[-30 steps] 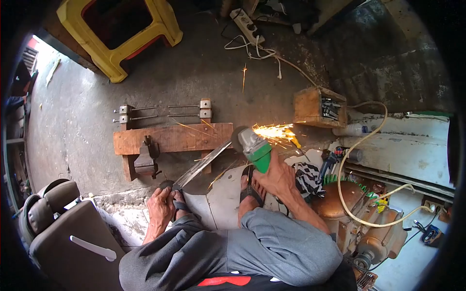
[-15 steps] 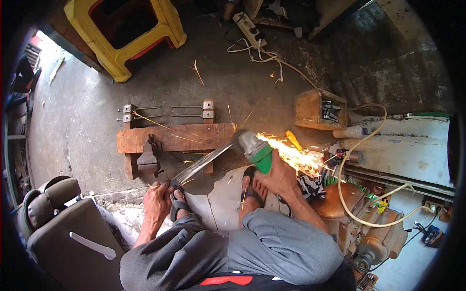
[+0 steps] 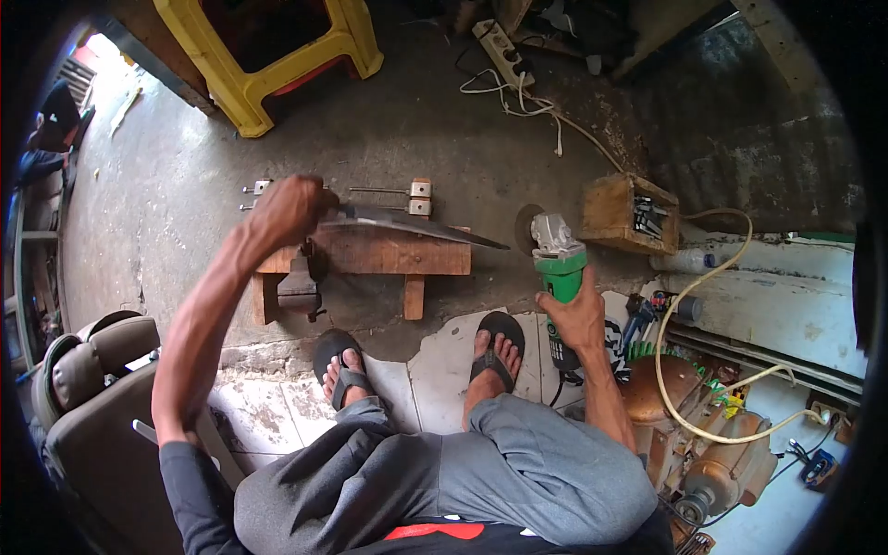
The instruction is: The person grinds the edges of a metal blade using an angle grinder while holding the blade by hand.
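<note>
My left hand (image 3: 289, 215), slightly blurred, is closed around the near end of a machete (image 3: 407, 225). Its long dark blade stretches to the right above a low wooden bench (image 3: 370, 257), its tip pointing at the grinder. In my right hand (image 3: 581, 313) is a green angle grinder (image 3: 561, 266), gripped by its body, with the disc upward. The disc (image 3: 527, 228) is apart from the blade tip, and no sparks show. A small vise (image 3: 301, 285) is fixed to the bench's left part.
Metal clamps (image 3: 420, 196) with long rods lie behind the bench. A wooden box (image 3: 629, 215) of metal pieces stands at right, near a hose (image 3: 673, 324) and an old motor (image 3: 726, 462). A yellow stool (image 3: 250, 97) and a power strip (image 3: 502, 54) are farther back.
The sparks have stopped. My left hand has swung the machete up and away from me, above the bench. The grinder has moved right and turned upright, away from the blade.
</note>
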The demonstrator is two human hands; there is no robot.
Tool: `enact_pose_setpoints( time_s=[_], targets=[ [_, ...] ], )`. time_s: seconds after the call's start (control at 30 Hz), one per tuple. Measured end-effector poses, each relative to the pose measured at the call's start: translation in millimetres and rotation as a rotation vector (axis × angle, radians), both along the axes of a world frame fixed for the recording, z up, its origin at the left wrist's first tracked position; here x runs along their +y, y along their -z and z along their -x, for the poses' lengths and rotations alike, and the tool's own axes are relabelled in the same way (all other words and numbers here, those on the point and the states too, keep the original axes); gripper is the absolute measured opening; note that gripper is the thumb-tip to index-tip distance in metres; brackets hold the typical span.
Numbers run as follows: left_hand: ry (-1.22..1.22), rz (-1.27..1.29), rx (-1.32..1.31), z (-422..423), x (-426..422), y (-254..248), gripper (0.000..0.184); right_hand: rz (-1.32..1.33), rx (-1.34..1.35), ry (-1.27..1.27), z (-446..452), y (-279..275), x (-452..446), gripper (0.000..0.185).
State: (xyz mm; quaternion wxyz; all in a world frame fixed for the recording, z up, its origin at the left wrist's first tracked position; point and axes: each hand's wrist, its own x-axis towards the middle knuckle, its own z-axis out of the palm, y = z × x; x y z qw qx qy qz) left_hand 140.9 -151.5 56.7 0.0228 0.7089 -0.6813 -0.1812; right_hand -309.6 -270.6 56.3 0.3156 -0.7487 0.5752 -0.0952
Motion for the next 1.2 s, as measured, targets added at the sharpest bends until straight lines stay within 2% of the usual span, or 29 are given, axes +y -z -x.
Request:
enact_pose_setpoints(
  time_s=[0.13, 0.37, 0.4, 0.47, 0.57, 0.7, 0.77, 0.87, 1.07, 1.2],
  targets=[
    [0.061, -0.018, 0.141, -34.7, -23.8, 40.5, 0.015, 0.083, 0.125, -0.142, 3.6, 6.1, -0.3, 0.066],
    [0.104, -0.101, 0.128, -49.7, -19.0, 45.9, 0.016, 0.002, 0.228, -0.251, -9.5, 0.7, -5.5, 0.074],
    [0.103, -0.104, 0.126, -51.8, -17.2, 49.6, 0.016, 0.000, 0.226, -0.251, -10.5, 1.1, -6.6, 0.074],
    [0.142, -0.020, 0.112, -54.5, -14.4, 58.7, 0.016, 0.021, 0.222, -0.345, -12.6, 0.5, -10.3, 0.063],
    [0.106, -0.036, 0.099, -46.8, -16.1, 48.5, 0.016, 0.024, 0.258, -0.389, -18.2, -2.1, -12.2, 0.062],
    [0.090, -0.048, 0.097, -49.7, -16.4, 56.1, 0.015, 0.039, 0.276, -0.399, -18.5, 2.6, -9.3, 0.061],
    [0.111, 0.023, 0.139, -51.5, -13.1, 62.2, 0.008, -0.003, 0.296, -0.376, -18.4, 3.3, -5.3, 0.066],
    [0.121, 0.081, 0.201, -59.2, -10.6, 75.5, 0.013, 0.042, 0.271, -0.346, -17.1, 9.0, -2.1, 0.064],
    [0.049, -0.014, 0.130, -47.5, -13.6, 61.3, 0.013, 0.022, 0.253, -0.360, -14.2, 9.4, -1.1, 0.062],
    [0.102, 0.011, 0.149, -52.0, -14.0, 61.7, 0.011, 0.026, 0.279, -0.343, -14.5, 11.3, -2.1, 0.065]
  ],
)
